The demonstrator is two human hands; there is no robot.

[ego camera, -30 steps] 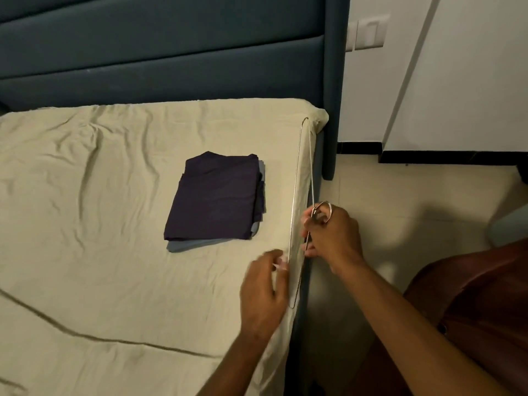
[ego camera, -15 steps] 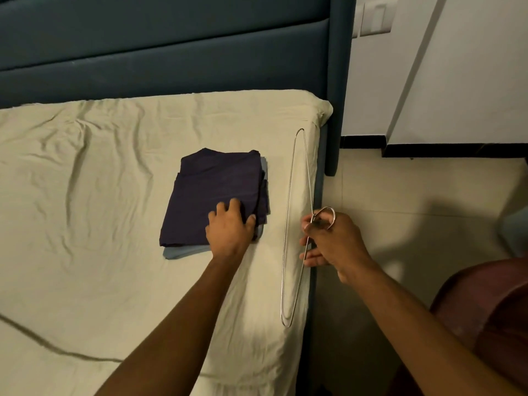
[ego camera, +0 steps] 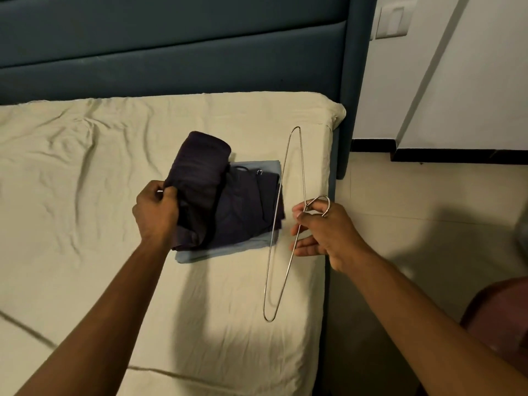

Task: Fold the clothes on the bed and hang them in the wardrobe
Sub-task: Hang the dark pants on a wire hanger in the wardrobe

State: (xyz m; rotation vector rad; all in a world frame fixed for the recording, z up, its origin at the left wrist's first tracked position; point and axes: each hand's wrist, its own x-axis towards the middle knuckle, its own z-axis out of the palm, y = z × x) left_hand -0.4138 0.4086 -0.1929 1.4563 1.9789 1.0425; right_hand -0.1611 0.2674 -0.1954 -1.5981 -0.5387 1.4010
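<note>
Now, step in hand: we judge we are lifting the top dark garment [ego camera: 200, 178] off the folded stack to put it on the wire hanger [ego camera: 285, 224]
How to do it well: we should lift the fold as one piece so it does not fall open, bring the hanger close with its opening facing the cloth, and feed the fold over the lower wire evenly so neither side drags
Left hand [ego camera: 155, 212]: our fingers and thumb are curled and pinched on the left edge of the dark garment, which is raised and rolled up above the pile
Right hand [ego camera: 323, 230]: our thumb and forefinger grip the hanger at the neck just below its hook, the lower fingers loosely spread under the wire; the hanger sits tilted over the bed [ego camera: 85, 155] edge
Where the clothes are: a second dark piece [ego camera: 245, 212] and a light blue garment [ego camera: 225, 250] lie folded beneath, near the bed's right edge, just left of the hanger
Risk: we reckon the thin wire may let the cloth slip
Wardrobe: not in view
</note>
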